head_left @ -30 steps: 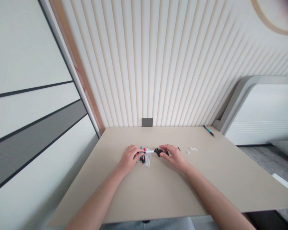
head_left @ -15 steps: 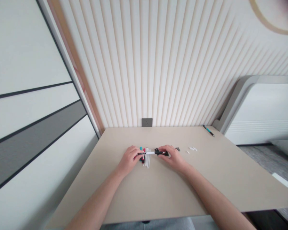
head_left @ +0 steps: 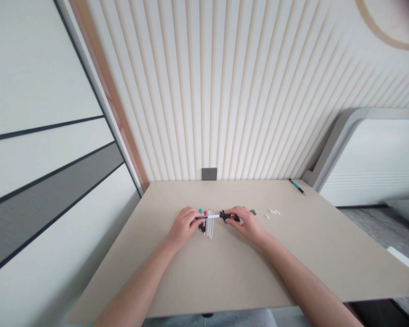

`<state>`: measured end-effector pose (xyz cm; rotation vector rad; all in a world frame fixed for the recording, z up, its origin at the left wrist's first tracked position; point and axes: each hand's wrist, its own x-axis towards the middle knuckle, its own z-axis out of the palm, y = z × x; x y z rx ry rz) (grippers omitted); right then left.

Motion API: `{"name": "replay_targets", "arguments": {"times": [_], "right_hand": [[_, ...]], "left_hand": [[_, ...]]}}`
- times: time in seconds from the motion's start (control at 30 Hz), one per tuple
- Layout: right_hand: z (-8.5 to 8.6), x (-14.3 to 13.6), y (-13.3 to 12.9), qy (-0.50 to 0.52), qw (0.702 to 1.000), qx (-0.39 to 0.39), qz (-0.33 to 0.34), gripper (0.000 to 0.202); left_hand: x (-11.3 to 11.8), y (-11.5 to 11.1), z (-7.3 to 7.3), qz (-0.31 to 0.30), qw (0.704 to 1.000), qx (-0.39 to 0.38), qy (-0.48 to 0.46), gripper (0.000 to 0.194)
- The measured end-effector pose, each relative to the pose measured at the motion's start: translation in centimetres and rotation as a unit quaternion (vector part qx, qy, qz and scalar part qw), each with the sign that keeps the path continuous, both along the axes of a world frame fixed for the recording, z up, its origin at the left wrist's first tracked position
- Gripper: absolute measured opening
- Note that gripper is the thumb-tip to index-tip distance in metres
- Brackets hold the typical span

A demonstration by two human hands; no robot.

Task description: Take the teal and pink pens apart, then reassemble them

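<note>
Between my two hands a black-and-white pen is held level, crosswise above the table. My left hand pinches its black, lettered end between thumb and fingers. At the other end, my right hand is closed on the black part. Beneath the pen lies a row of thin white sticks. Small red, black and teal pieces lie beside them, close to my left fingers. Small black pieces lie at my right fingertips, partly covered by that hand.
Right of my right hand are small dark pieces and several short white pieces. A blue-and-black pen lies near the far right corner of the beige table. A ribbed wall with a dark socket stands behind the table.
The pen's right end has risen slightly, so it tilts a little more. Both hands keep nearly the same place and grip.
</note>
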<state>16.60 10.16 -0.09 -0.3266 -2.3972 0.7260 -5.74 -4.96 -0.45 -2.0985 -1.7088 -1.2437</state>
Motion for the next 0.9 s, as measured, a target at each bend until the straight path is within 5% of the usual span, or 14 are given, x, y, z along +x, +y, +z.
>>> {"name": "replay_targets", "arguments": {"times": [0.6, 0.9], "right_hand": [[0.16, 0.39, 0.34, 0.007, 1.000, 0.010, -0.023, 0.022], [0.19, 0.40, 0.23, -0.042, 0.998, 0.037, -0.011, 0.046]], "left_hand": [[-0.63, -0.21, 0.37, 0.010, 1.000, -0.004, 0.025, 0.013], [-0.61, -0.12, 0.53, -0.005, 0.999, -0.005, 0.040, 0.017]]}}
